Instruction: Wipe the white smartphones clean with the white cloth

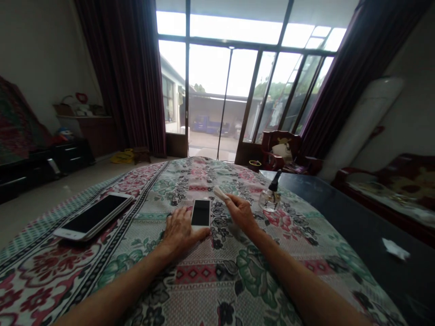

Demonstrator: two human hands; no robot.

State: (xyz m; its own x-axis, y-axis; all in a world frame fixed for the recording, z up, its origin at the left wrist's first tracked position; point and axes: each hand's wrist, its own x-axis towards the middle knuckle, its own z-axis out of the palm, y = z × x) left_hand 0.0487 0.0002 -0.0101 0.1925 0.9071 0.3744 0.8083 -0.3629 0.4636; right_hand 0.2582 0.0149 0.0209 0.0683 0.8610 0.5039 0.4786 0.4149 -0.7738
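A small white smartphone (pixel 201 213) with a dark screen lies face up on the patterned cloth. My left hand (pixel 180 227) grips it, fingers along its left side and thumb at its lower edge. To the right of the phone, my right hand (pixel 240 212) pinches a white strip (pixel 220 194) that looks like folded tissue, held apart from the phone. Beyond my right hand stands a clear glass bottle (pixel 269 201) with a tall black top and some clear liquid inside. At the left lies a larger white phone or tablet (pixel 97 216), its dark screen up.
The flowered tablecloth (pixel 204 301) covers the surface under my hands. A dark tabletop (pixel 343 217) adjoins on the right, bearing a crumpled white tissue (pixel 396 249). Wooden chairs (pixel 282 145), glass doors and dark curtains (pixel 124 81) stand farther back.
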